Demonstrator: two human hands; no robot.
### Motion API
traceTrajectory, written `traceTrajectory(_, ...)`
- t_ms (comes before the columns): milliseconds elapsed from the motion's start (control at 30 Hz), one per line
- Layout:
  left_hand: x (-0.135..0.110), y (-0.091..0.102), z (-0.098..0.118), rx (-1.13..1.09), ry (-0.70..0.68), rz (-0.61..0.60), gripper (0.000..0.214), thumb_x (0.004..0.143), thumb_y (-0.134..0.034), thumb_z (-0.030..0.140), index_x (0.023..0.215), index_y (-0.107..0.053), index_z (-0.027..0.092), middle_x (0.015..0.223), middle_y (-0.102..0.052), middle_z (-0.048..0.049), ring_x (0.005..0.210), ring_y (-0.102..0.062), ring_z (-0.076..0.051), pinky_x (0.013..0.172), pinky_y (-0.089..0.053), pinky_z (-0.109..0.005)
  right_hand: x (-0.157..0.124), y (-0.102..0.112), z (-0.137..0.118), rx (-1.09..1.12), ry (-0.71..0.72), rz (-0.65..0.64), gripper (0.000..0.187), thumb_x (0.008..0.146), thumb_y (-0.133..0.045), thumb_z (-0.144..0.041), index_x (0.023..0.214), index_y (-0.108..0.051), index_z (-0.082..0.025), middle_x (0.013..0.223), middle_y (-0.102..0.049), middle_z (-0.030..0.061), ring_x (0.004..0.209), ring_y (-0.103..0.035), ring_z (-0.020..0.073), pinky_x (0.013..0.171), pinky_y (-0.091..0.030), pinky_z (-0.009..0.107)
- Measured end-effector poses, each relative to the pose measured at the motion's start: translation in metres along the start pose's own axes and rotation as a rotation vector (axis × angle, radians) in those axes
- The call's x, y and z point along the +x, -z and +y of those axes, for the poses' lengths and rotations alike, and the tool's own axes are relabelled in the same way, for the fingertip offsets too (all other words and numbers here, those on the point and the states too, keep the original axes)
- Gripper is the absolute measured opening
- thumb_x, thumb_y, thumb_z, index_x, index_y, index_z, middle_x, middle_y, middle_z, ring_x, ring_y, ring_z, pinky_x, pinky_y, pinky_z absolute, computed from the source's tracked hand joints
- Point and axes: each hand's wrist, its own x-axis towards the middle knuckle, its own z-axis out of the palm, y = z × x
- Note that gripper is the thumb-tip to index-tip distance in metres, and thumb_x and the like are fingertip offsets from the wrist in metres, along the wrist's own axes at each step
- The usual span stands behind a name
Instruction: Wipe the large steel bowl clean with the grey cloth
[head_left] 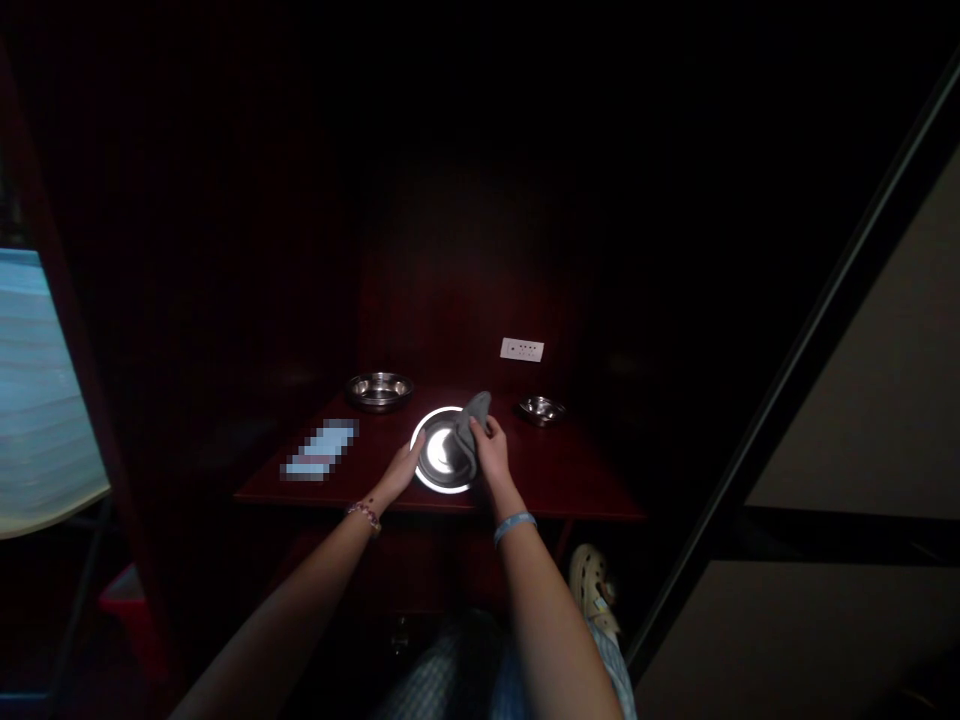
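while the left hand [401, 470] is gripping the rim at the left, the shiny metal plate [444, 465] is sitting at lower centre of the frame, over the near part of the dark red desk [577, 485]. the left thumb is lying on the rim and the other fingers are mostly hiding, probably supporting the plate from below; whether it is also resting on the desk, i cannot tell. the fingers of the right hand [493, 455] are pinching a grey cloth [472, 432] and holding it against the plate's right side, one bunched end standing above the rim. the two hands are apparently working as a pair, one steadying, the other free to guide the cloth.

left of centre, a metal bowl [380, 393] is standing near the back of the desk, and a smaller metal dish [541, 410] is lying right of centre, below a white socket panel [522, 350]. both are presumably leaving the front middle free for the hands. a pixelated pale object [321, 450] is lying nearer the desk's left side, apart from the plate.
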Motion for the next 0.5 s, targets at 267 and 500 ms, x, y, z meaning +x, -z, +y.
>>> traceTrajectory(267, 0.000, -0.001, -0.001, 0.034, 0.008, 0.025, 0.071, 0.082, -0.039, 0.068, 0.123, -0.058, 0.014, 0.131, -0.058, -0.0139, 0.126, -0.050, -0.027, 0.110, -0.031, -0.038, 0.017, 0.060, -0.022, 0.408, -0.050, 0.426, 0.032, 0.077, -0.060, -0.042, 0.098, -0.062, -0.017, 0.093, -0.070, 0.0020, 0.083, -0.066, 0.0136, 0.077, -0.054, 0.027)
traceTrajectory(500, -0.002, -0.001, 0.006, 0.027, 0.028, 0.062, 0.073, 0.083, -0.035, 0.069, 0.126, -0.056, 0.014, 0.134, -0.055, -0.0134, 0.131, -0.045, -0.027, 0.112, -0.028, -0.037, 0.021, 0.093, -0.006, 0.411, -0.205, 0.478, 0.035, 0.076, -0.062, -0.041, 0.100, -0.065, -0.016, 0.093, -0.071, 0.0038, 0.084, -0.068, 0.0157, 0.078, -0.055, 0.028)
